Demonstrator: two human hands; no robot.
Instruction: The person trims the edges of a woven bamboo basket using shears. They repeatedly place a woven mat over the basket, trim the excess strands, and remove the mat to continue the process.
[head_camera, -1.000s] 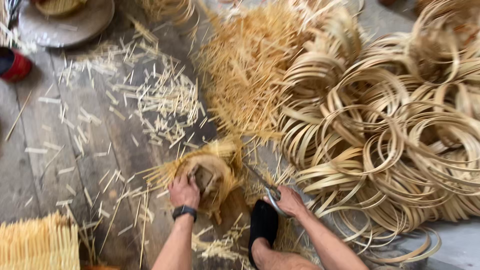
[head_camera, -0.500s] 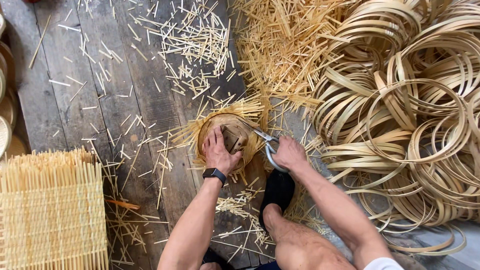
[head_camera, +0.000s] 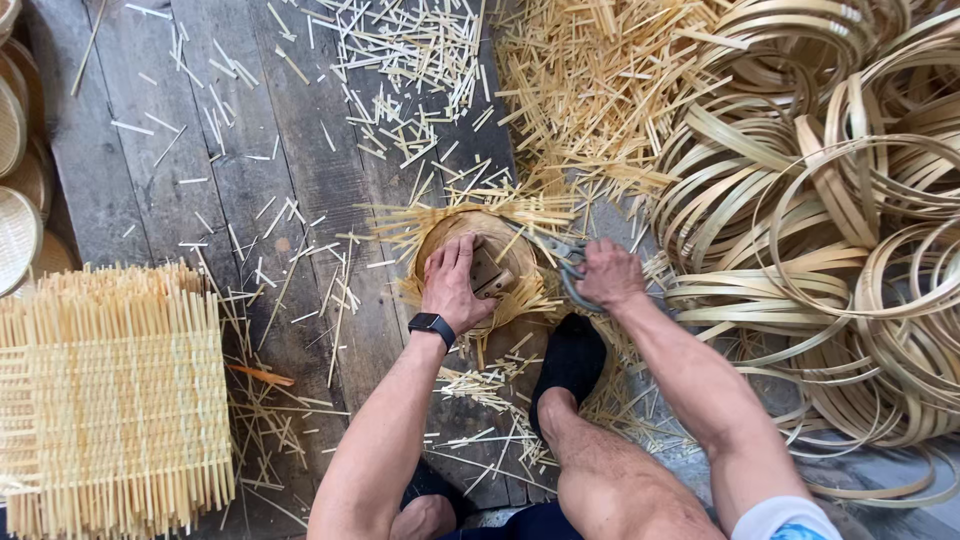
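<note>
Plank floor (head_camera: 130, 190), left hand (head_camera: 455, 285) flat on woven basket (head_camera: 480, 255), right hand (head_camera: 610, 275) grip closed on shears (head_camera: 565, 262).

Scissors (head_camera: 566, 262): your right hand (head_camera: 610, 275) covers the handles; you see only the blades.
Round basket (head_camera: 478, 262): your left hand (head_camera: 455, 285) hides its middle.
Woven mat (head_camera: 105, 395): cut off at left and bottom edges.
Bamboo hoops (head_camera: 850, 200): run past the right edge.

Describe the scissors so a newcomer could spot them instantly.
Start at the big heap of bamboo hoops on the right, then move left to the round woven piece under the left hand. The scissors sit at its right edge, gripped by the right hand: the only grey metal among pale strips.
</note>
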